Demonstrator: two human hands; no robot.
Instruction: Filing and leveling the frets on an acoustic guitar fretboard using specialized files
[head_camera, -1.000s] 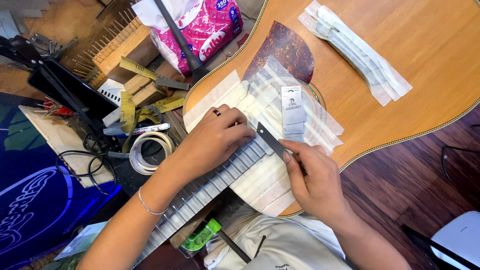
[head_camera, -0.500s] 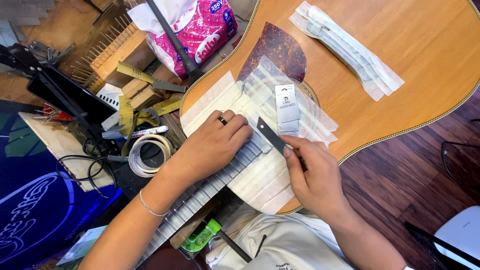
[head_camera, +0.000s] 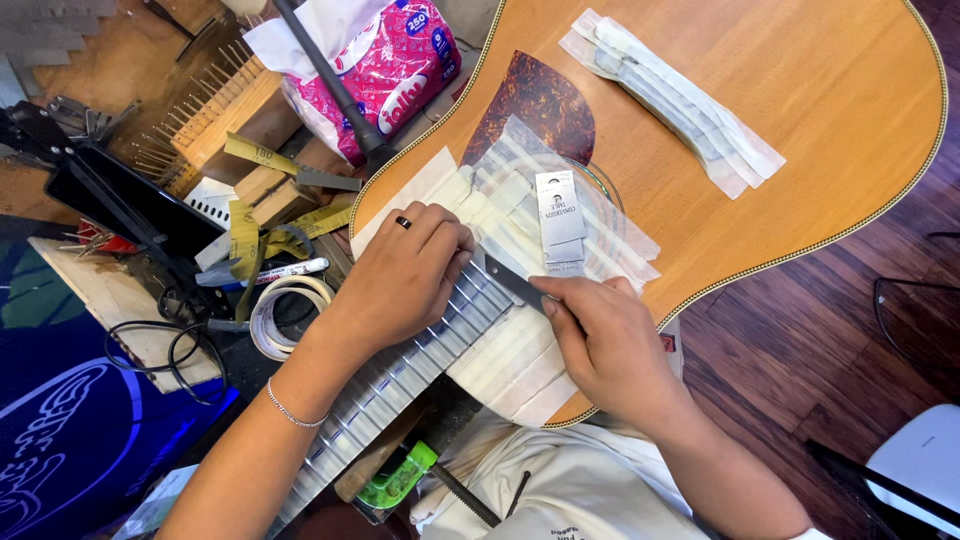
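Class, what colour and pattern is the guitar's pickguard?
Pickguard: mottled dark reddish-brown tortoiseshell, seen from the head view.

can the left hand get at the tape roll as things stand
Probably yes: the left hand rests on the fretboard, and the tape roll lies uncovered just beside its wrist, with nothing between them.

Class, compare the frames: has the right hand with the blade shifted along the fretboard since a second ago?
No clear shift: the right hand holds the blade just below the small paper label, as before.

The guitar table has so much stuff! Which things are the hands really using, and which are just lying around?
In use: left hand, right hand, guitar, taped fretboard, flat metal tool.

Lying about: tissue pack, tape roll, white marker, green bottle.
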